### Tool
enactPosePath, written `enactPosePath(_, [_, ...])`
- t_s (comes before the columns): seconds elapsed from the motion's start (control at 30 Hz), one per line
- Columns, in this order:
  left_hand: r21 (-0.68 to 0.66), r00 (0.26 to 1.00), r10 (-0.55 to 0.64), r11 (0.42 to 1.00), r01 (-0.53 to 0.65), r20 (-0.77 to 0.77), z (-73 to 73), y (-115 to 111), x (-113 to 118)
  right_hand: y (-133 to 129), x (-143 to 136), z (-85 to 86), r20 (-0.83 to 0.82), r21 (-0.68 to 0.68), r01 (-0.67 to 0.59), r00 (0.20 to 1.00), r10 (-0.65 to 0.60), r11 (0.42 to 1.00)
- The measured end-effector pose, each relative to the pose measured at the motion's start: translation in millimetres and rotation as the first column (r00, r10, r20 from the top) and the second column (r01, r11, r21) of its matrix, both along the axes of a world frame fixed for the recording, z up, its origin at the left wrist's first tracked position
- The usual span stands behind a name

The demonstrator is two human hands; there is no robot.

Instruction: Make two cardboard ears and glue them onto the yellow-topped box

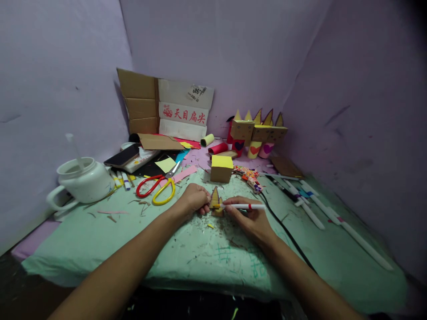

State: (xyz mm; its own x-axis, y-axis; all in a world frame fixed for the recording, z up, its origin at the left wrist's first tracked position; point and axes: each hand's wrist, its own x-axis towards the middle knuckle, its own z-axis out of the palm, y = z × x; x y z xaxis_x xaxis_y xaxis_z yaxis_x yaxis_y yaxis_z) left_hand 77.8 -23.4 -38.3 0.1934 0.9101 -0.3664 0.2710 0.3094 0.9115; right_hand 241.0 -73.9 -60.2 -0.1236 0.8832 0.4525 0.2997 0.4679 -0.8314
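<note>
My left hand (197,199) pinches the left edge of a small pointed cardboard piece (215,198), yellowish with a dark outline. In my right hand (248,218) is a white marker with a red band (245,206), its tip touching the face of that piece. A second small point shows at the piece's right side, partly behind the marker tip. Just beyond both hands sits a small cardboard box with a yellow top (221,169).
Red and yellow scissors (164,189) and a white mug (85,182) lie left. Decorated cardboard figures (256,133) stand at the back right. A patterned glue gun (248,177) with a black cord and several markers lie right. Scraps litter the green cloth (187,262).
</note>
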Motion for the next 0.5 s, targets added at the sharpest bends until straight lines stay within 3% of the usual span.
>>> enactPosePath(0.33, [-0.001,1.0,0.0,1.0,0.0,-0.002,1.2,0.6,-0.5,-0.1,0.0,-0.4,-0.004,-0.046,0.011,1.0,-0.011,0.999])
enactPosePath(0.5, [-0.004,1.0,-0.002,1.0,0.002,-0.007,2.9,-0.6,0.3,2.8,2.5,-1.6,-0.094,-0.047,0.148,0.984,-0.152,0.988])
